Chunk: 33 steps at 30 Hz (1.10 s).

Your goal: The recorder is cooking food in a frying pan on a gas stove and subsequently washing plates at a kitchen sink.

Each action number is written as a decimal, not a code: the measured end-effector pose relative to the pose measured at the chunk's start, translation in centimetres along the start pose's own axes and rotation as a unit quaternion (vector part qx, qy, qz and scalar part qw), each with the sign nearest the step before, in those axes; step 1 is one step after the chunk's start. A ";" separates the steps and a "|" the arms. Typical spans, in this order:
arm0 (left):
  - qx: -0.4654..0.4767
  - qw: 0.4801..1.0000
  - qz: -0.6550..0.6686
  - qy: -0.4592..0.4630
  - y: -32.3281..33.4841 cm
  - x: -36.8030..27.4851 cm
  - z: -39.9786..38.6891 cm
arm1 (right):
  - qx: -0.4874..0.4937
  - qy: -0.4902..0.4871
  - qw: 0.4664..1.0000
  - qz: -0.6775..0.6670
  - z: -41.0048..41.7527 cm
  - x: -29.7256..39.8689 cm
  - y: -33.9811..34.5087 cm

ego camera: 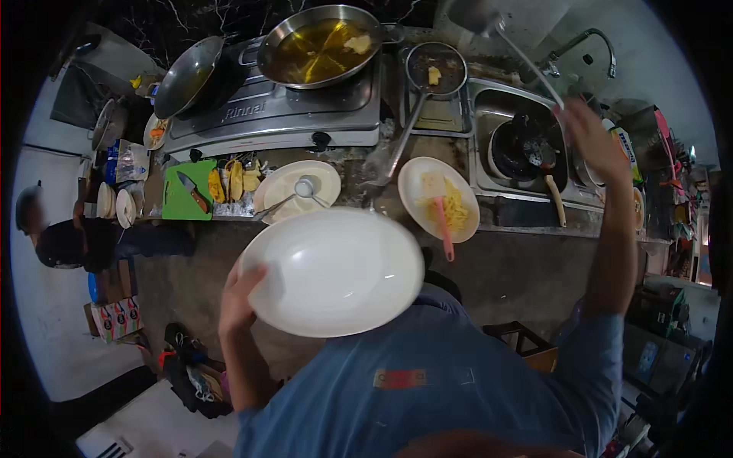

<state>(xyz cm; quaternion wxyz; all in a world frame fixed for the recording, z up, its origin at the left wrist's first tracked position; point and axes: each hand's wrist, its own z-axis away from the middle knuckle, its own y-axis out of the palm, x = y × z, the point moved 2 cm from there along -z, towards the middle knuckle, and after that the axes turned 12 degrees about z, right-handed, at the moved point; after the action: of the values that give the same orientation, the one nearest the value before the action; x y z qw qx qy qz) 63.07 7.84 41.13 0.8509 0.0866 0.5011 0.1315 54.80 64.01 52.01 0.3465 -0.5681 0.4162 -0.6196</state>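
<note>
My left hand (239, 300) grips the left rim of a large white oval dish (349, 269), thumb on its inside. The dish is tilted towards me, and nothing lies in it. Up at the right, my right hand (592, 140) holds the thin handle of a metal ladle or similar long-handled utensil (529, 60). Its round head is blurred near the top edge. Behind the dish, a white oval plate (409, 177) bears yellow food strips (456, 209) and a spatula with a pink handle (441, 220). Another oval plate (272, 186) carries metal spoons (306, 186).
A pan of oil (309, 57) with a food piece sits on a Rinnai gas stove (275, 114), beside a tilted wok (189, 80). A long-handled strainer (436, 54) rests over a tray (441, 120). A knife (193, 192) lies on a green board (174, 194). The sink (481, 109) holds dark cookware. Another person (74, 240) is at left.
</note>
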 end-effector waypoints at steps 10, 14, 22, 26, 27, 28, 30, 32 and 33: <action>-0.178 0.977 0.086 -0.077 -31.3 8.7 3.9 | -0.018 -0.120 0.915 0.386 -18.9 18.8 1.6; -0.268 0.954 0.099 -0.097 -36.0 12.6 4.3 | 0.017 -0.097 0.855 0.510 -20.9 24.2 3.9; -0.274 0.914 0.223 -0.201 -42.3 18.8 3.3 | 0.109 -0.064 0.706 0.697 -25.3 27.1 5.6; -0.285 0.919 0.224 -0.154 -39.5 19.3 2.4 | 0.114 -0.105 0.723 0.673 -26.1 26.9 4.1; -0.290 0.916 0.232 -0.152 -38.8 19.4 2.3 | 0.114 -0.108 0.723 0.672 -26.7 25.7 3.6; -0.295 0.913 0.239 -0.150 -38.2 19.7 2.4 | 0.128 -0.128 0.760 0.625 -27.8 24.1 2.9; -0.288 0.916 0.245 -0.134 -36.9 20.0 3.6 | 0.145 -0.163 0.794 0.567 -29.2 22.5 3.3; -0.259 0.924 0.254 -0.122 -36.0 20.6 3.1 | 0.187 -0.061 0.855 0.480 -28.0 22.1 2.1; -0.263 0.921 0.257 -0.129 -35.4 20.6 3.4 | 0.209 -0.015 0.879 0.428 -27.8 21.8 2.1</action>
<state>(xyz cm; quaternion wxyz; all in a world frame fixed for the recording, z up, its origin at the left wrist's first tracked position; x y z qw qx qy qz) 80.40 -19.52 15.79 0.8370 0.0014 0.2952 0.4608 24.66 46.92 58.94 0.6948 -0.2583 0.4743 -0.4750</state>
